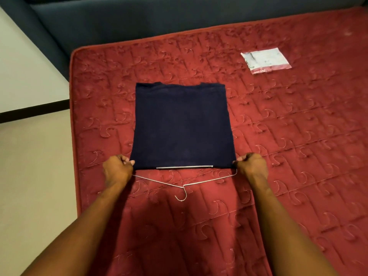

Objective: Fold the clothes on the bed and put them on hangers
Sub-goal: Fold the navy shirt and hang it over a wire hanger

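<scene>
A dark navy folded garment (182, 126) lies flat on the red quilted mattress (288, 146), its collar edge at the far side. A thin wire hanger (184, 185) lies at the garment's near edge, hook pointing toward me; its straight bar shows as a pale strip under the near hem. My left hand (117, 169) pinches the garment's near left corner together with the hanger's left end. My right hand (252, 166) grips the near right corner and the hanger's right end.
A white plastic packet (265, 59) with a red strip lies on the mattress at the far right. A dark blue sofa (139, 18) runs along the far side of the mattress. Pale floor (29, 176) with a black strip lies to the left.
</scene>
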A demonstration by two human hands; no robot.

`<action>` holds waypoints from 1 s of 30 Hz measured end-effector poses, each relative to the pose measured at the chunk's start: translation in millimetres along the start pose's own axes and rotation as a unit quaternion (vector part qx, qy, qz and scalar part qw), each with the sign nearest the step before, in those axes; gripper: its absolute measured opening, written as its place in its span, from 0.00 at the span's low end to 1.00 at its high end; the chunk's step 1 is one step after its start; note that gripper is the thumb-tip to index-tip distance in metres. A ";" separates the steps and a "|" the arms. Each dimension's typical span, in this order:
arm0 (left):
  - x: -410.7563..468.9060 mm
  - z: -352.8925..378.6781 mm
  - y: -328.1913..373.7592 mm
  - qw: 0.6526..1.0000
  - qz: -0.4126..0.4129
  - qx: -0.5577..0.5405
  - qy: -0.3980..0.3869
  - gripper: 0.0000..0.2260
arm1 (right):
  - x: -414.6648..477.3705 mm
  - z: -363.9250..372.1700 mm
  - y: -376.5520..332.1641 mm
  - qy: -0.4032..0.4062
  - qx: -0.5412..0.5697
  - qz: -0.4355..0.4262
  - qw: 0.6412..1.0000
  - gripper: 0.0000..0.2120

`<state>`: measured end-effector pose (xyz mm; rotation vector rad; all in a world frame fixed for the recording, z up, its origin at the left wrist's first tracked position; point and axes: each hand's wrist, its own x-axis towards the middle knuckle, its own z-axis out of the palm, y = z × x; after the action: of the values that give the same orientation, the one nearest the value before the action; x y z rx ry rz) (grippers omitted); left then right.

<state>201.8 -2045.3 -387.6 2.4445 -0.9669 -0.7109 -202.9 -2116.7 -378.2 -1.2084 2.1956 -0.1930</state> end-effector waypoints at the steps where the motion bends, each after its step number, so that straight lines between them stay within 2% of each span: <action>1: -0.9 1.9 0.2 0.997 0.058 0.045 0.026 0.07 | -0.3 -0.7 -5.2 0.026 -0.028 -0.032 0.999 0.13; 2: 1.9 5.8 4.7 0.984 0.142 0.096 0.052 0.12 | 3.2 0.1 -14.8 0.073 -0.065 -0.102 0.990 0.17; 4: 2.7 20.3 17.1 0.937 0.316 0.144 0.048 0.21 | 3.6 14.5 -36.6 0.133 -0.104 -0.287 0.943 0.24; 6: 11.9 41.3 32.2 0.881 0.428 0.202 -0.017 0.26 | 4.0 41.1 -62.6 0.089 -0.136 -0.415 0.895 0.28; 7: 18.9 52.1 39.1 0.863 0.441 0.244 -0.045 0.28 | 7.6 54.9 -72.9 0.058 -0.169 -0.442 0.879 0.29; 9: 33.3 65.2 44.3 0.854 0.413 0.306 -0.077 0.32 | 19.3 75.7 -79.2 0.023 -0.223 -0.437 0.871 0.30; 11: 49.2 73.6 48.4 0.861 0.385 0.325 -0.066 0.33 | 37.8 82.9 -84.4 0.030 -0.234 -0.413 0.880 0.31; 13: 67.4 78.7 61.3 0.866 0.369 0.331 -0.062 0.34 | 57.3 86.5 -99.8 0.040 -0.235 -0.396 0.887 0.32; 16: 106.9 83.1 91.3 0.878 0.362 0.310 -0.053 0.36 | 90.7 86.0 -137.0 0.057 -0.250 -0.401 0.880 0.32; 20: 175.2 81.6 128.5 0.877 0.358 0.317 -0.041 0.32 | 148.8 75.5 -179.2 0.065 -0.262 -0.390 0.881 0.31; 24: 221.5 76.6 154.7 0.900 0.329 0.281 -0.049 0.26 | 170.7 78.5 -184.1 0.057 -0.245 -0.364 0.897 0.31; 27: 236.9 67.7 156.2 0.909 0.364 0.199 0.039 0.17 | 172.0 78.9 -182.8 0.048 -0.235 -0.371 0.897 0.30; 30: 247.3 59.8 150.7 0.923 0.320 0.181 0.117 0.09 | 174.3 71.5 -185.8 0.040 -0.211 -0.377 0.901 0.29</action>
<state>245.8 -2334.9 -428.0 2.1956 -1.7857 -0.0112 -96.8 -2351.6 -438.1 -2.2988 1.7634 -0.0729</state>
